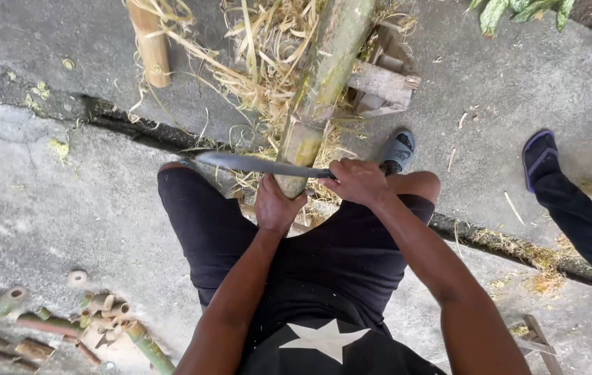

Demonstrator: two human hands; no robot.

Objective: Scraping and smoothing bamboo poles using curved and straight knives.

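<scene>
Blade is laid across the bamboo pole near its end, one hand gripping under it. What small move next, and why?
Probably draw the blade along the bamboo pole, away from the body: the right hand holds its handle, the left hand braces the pole's near end, and shavings already lie beyond.

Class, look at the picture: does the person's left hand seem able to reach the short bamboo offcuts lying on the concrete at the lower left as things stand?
Probably not right now: the left hand grips the bamboo pole, and the offcuts lie apart, beyond the left thigh.
</scene>
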